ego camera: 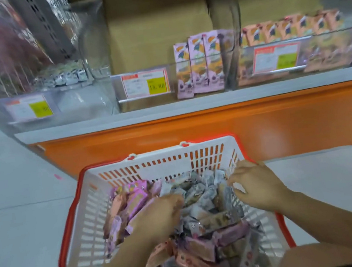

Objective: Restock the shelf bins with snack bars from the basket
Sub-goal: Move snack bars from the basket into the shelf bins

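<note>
Head view: both hands are down in the basket (130,167), which sits on the floor in front of the shelf. The left hand (158,217) is curled palm-down over the seam between the pink bars (132,198) heaped on the left side and the silver bars (200,197) piled in the middle. Its fingers are bent into the pile, but whether they have closed on a bar is hidden under the hand. The right hand (257,185) lies at the basket's right wall with fingers loosely spread, the tips touching a silver wrapper; a firm hold cannot be made out.

The relation that counts: the bars lie directly under and between the hands, most with their long axes running roughly away from the person, while the bins (186,83) stand above and beyond the basket, across the orange base (192,127). The middle bin holds a few pink packs (197,64) standing upright; the bin to its right holds orange packs (290,27). The left hand is nearer the pink bars and the right nearer the silver ones, so, as a judgement, each would lift forward and upward from its own side.
</note>
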Demonstrator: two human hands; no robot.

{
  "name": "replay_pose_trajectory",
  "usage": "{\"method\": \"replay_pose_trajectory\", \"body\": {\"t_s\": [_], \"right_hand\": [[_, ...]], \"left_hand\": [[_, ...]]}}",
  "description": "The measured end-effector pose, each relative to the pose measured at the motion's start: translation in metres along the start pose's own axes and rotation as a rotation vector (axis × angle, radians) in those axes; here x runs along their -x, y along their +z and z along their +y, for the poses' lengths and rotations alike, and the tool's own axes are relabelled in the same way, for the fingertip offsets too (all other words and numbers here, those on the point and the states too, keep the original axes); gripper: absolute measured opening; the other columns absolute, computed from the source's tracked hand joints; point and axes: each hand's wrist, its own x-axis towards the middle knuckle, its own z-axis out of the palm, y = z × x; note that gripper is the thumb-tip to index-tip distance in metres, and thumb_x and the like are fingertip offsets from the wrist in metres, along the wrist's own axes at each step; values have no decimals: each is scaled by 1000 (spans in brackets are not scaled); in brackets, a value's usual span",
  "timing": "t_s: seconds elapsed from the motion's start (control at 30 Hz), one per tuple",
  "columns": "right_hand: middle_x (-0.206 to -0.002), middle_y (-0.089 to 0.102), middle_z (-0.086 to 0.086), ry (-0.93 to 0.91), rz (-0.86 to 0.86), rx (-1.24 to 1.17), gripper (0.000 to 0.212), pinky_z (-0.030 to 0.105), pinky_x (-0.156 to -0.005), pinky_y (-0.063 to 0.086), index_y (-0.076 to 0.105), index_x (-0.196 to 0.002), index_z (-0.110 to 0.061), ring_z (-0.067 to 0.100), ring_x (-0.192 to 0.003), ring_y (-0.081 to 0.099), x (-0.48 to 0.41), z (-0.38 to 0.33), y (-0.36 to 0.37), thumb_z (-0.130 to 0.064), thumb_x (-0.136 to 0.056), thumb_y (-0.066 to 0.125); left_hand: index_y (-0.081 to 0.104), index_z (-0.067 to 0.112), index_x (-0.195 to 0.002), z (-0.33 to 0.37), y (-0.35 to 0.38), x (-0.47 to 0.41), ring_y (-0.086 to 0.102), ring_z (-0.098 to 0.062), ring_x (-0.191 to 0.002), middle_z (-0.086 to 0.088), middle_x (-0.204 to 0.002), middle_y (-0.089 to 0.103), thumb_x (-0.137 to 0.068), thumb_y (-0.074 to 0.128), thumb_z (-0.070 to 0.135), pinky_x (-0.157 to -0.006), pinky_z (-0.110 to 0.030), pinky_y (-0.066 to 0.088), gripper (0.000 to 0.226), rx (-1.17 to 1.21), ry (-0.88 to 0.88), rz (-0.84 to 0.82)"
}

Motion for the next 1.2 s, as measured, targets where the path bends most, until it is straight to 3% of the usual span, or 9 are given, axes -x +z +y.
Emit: {"method": "replay_pose_trajectory", "body": {"t_s": [0.07, 0.2, 0.33, 0.5, 0.67, 0.87, 0.97, 1.1, 1.2], "right_hand": [[-122, 58, -18, 5, 15, 22, 30, 33, -101, 29, 59, -121, -37, 9, -127, 34, 1, 2, 4, -37, -95, 43], [-118, 60, -19, -11, 50, 28, 29, 33, -97, 32, 60, -116, -38, 8, -123, 38, 0, 2, 6, -40, -92, 45], [-115, 62, -19, -7, 53, 17, 28, 33, -97, 32, 61, -115, -38, 9, -119, 41, 1, 3, 7, -40, -91, 46], [-120, 60, -19, 20, -1, -56, 26, 49, -116, 2, 62, -116, -38, 6, -122, 43, -1, -9, -10, -40, -94, 48], [-116, 57, -18, -120, -161, -450, 39, 30, -99, 41, 58, -116, -33, 3, -109, 53, -5, -52, -66, -45, -80, 70], [-105, 52, -18, -243, -77, -492, 32, 36, -90, 46, 48, -97, -37, 7, -98, 55, -6, -112, -124, -29, -80, 73], [-106, 56, -11, -242, 55, -550, 27, 36, -87, 48, 50, -94, -33, 7, -96, 57, -7, -144, -154, -28, -81, 73], [-87, 66, -4, -210, 261, -683, 29, 37, -69, 51, 52, -83, -25, 13, -79, 63, -11, -188, -177, -31, -73, 79], [-68, 63, -3, -180, 416, -785, 32, 32, -60, 46, 51, -75, -21, 13, -63, 59, -17, -223, -177, -27, -69, 82]], "left_hand": [[58, 28, -112, 2, 14, -1, 55, -10, -104, 11, -117, 55, -98, 48, 26, -81, -14, 42, 17, 58, 66, -24], [52, 37, -128, 15, 33, -7, 46, -13, -112, 9, -126, 44, -88, 60, 45, -98, -34, 42, 41, -76, 162, -141], [48, 37, -132, 25, 40, -14, 39, -17, -117, 5, -127, 38, -87, 58, 45, -103, -34, 33, 47, -231, 129, -108], [54, 34, -124, 21, 10, -9, 51, -12, -107, 12, -125, 45, -88, 58, 38, -93, -27, 41, 36, -106, 181, 0], [57, 30, -124, 10, -57, 18, 52, -4, -107, 13, -120, 52, -87, 66, 30, -96, -25, 40, 38, 161, 153, 85], [64, 31, -108, 5, -131, 75, 61, -6, -75, 14, -96, 65, -81, 75, 21, -67, -21, 48, 31, 590, 129, 193], [54, 39, -116, 7, -157, 101, 66, -9, -94, 10, -109, 62, -79, 72, 28, -78, -21, 52, 43, 767, 91, 414], [48, 37, -112, 17, -163, 116, 67, -17, -90, -2, -98, 60, -71, 80, 35, -81, -34, 55, 52, 1139, -3, 923], [46, 26, -109, 28, -162, 123, 66, -24, -99, -5, -105, 64, -77, 75, 27, -82, -37, 55, 44, 1310, -4, 1084]]}}
